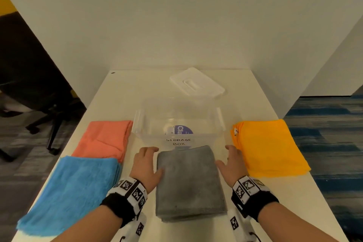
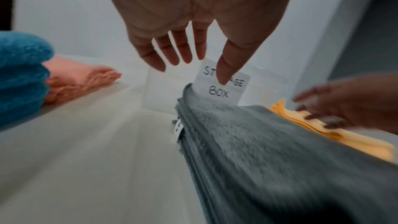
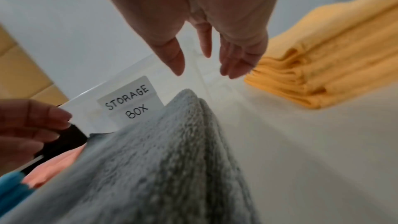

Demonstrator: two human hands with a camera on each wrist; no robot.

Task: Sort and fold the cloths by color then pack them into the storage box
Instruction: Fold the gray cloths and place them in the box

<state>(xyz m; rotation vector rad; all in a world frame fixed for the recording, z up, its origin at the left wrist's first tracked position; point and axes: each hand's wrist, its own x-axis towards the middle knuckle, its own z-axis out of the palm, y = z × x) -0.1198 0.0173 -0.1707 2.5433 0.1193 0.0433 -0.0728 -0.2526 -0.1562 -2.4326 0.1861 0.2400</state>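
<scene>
On the white tabletop [image 1: 121, 92] a folded grey stack of cloths [image 1: 189, 182] lies near the person, just in front of the clear storage box [image 1: 177, 122], whose lid [image 1: 196, 83] rests beyond it. The left hand [image 1: 146, 165] and right hand [image 1: 231, 163] flank the stack with fingers relaxed and spread, holding nothing. Salmon cloths [image 1: 106, 137] and blue cloths [image 1: 72, 190] lie left, orange cloths [image 1: 269, 147] right.
</scene>
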